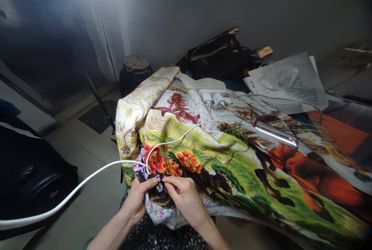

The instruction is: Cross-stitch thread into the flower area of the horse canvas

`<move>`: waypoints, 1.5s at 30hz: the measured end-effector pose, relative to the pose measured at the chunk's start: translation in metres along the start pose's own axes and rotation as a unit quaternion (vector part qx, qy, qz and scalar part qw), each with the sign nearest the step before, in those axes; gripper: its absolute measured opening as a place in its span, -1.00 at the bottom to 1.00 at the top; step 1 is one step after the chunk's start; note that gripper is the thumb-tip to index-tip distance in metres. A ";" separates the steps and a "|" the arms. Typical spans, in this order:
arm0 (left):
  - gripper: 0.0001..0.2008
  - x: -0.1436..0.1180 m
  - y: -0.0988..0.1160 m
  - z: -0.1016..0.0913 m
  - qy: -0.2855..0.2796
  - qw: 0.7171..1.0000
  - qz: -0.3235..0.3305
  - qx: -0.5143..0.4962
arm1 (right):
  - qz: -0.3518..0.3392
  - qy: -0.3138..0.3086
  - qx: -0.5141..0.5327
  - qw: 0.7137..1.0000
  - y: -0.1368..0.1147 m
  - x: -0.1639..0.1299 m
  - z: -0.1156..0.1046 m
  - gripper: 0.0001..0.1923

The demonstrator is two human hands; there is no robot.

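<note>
we note the cloth point(215, 153) spread from centre to lower right of the frame, its near edge gathered over the lap point(174, 238), presumably to keep that part within reach. the left hand point(138, 199), lower centre, grips the edge with thumb on top, likely to steady it. the right hand point(186, 193), just beside it, has thumb and forefinger pinched together at the cloth; we cannot tell what, if anything, lies between them. a white cord point(122, 161) arcs in from the left edge. two chargers point(207, 97), above centre, seem plugged into a strip on the cloth. the surface beneath is mostly hidden. room: white bag point(286, 83) upper right, grey wall point(174, 13) behind, tiled floor point(95, 164) at left, dim light.
</note>
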State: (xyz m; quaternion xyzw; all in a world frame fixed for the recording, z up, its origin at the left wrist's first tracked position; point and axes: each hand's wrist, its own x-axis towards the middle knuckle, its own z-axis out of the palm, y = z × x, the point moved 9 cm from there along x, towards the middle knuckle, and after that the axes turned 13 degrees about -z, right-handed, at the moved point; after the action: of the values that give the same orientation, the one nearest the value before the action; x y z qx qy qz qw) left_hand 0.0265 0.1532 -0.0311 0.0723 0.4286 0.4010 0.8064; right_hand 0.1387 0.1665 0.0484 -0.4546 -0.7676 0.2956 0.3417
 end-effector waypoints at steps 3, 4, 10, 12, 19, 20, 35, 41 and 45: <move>-0.69 0.000 0.001 0.000 0.003 1.000 0.002 0.002 | -0.003 -0.014 -0.019 1.000 -0.002 0.001 0.002 -0.73; -0.70 0.001 0.001 -0.001 0.005 1.000 0.002 0.004 | -0.005 -0.022 -0.033 0.999 -0.002 0.001 0.003 -0.73; -0.72 0.001 0.002 -0.002 0.012 1.000 0.012 0.009 | -0.021 -0.066 -0.111 0.991 -0.005 0.001 0.007 -0.76; -0.71 0.000 0.002 -0.002 0.014 1.000 0.010 0.009 | -0.029 -0.070 -0.101 0.992 -0.005 0.002 0.007 -0.78; -0.70 0.000 0.001 0.000 0.013 1.000 0.004 0.009 | -0.034 -0.058 -0.048 0.997 -0.003 0.005 0.005 -0.80; -0.70 0.000 0.000 0.000 0.012 1.000 0.003 0.008 | -0.031 -0.052 -0.044 0.997 -0.002 0.005 0.004 -0.80; -0.72 0.000 0.000 0.000 0.033 0.999 0.016 0.023 | 0.210 0.093 0.223 0.947 0.029 -0.020 0.027 -0.87; -0.72 0.002 0.006 -0.004 0.072 0.995 0.031 0.064 | 0.278 0.181 0.330 0.884 0.038 -0.037 0.050 -0.78; -0.75 0.002 0.009 -0.009 0.109 0.990 0.039 0.081 | 0.270 0.221 0.322 0.880 0.037 -0.042 0.056 -0.74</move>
State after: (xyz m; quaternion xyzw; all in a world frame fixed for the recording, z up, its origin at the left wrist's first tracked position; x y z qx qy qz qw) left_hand 0.0149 0.1587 -0.0340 0.1101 0.5417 0.4014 0.7303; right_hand 0.1279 0.1357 -0.0238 -0.5628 -0.3821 0.4993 0.5367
